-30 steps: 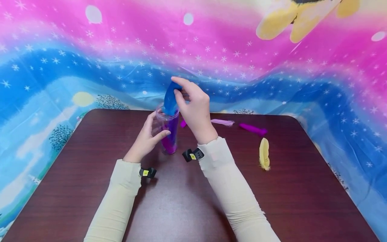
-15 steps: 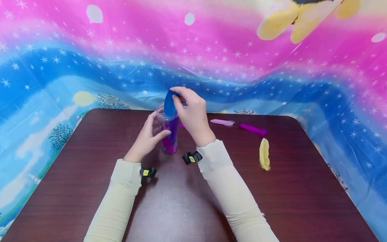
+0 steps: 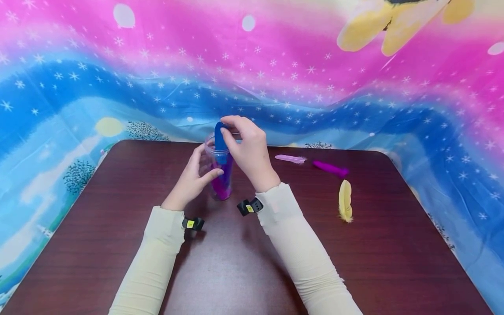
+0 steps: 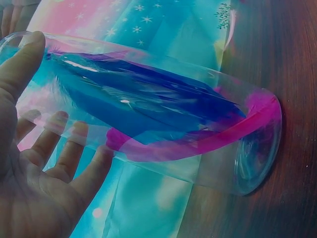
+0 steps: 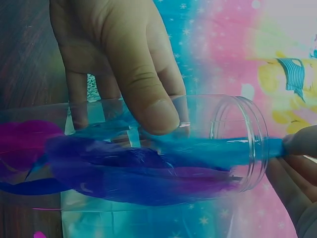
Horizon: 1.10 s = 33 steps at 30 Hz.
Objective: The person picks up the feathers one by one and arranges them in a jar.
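A tall clear plastic jar (image 3: 226, 192) stands on the table with its open mouth up. My left hand (image 3: 189, 183) grips it from the left, thumb on the near side and fingers round the back. Inside lie several feathers: a magenta feather (image 4: 198, 144) curves along the wall, and a dark blue-purple feather (image 5: 114, 173) lies next to it. Thumb and fingertips of my right hand (image 3: 250, 151) pinch the top end of a blue feather (image 3: 219, 139) just above the rim. Most of the blue feather is inside the jar, as the right wrist view shows.
On the brown table (image 3: 334, 262), right of the jar, lie a pale pink feather (image 3: 290, 158), a purple feather (image 3: 330, 168) and a yellow feather (image 3: 345, 201). A patterned pink and blue cloth (image 3: 157, 100) hangs behind the table.
My right hand has come down with the blue feather, which now sits deeper in the jar. The left hand and the jar have stayed in place.
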{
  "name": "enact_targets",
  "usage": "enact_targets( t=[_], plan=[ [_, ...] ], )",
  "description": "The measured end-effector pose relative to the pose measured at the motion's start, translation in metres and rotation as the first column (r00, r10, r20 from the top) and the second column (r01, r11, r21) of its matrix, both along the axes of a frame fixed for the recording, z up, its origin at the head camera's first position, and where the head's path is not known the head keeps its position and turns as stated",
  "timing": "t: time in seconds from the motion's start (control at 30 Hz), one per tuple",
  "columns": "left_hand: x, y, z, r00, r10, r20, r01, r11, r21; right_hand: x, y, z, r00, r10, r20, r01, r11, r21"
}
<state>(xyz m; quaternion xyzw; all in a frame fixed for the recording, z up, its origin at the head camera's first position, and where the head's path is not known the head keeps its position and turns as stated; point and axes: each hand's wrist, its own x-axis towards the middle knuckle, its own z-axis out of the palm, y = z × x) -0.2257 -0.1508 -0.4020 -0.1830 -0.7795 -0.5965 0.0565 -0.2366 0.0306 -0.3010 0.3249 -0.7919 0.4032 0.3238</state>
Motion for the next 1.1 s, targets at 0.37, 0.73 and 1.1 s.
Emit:
enact_targets(
  t=[0.37, 0.73, 1.1],
  plan=[
    [0.000, -0.001, 0.001, 1.000, 0.000, 0.004, 0.000, 1.000, 0.000, -0.001, 0.000, 0.001, 1.000, 0.023, -0.004, -0.023, 1.000, 0.006],
    [0.001, -0.001, 0.002, 1.000, 0.002, 0.002, -0.002, 1.000, 0.000, 0.002, 0.005, 0.002, 1.000, 0.009, 0.011, -0.009, 1.000, 0.015],
    [0.005, 0.003, 0.009, 1.000, 0.004, 0.027, -0.005, 1.000, 0.017, 0.006, 0.023, -0.008, 0.999, -0.025, -0.021, 0.025, 1.000, 0.001]
  ],
)
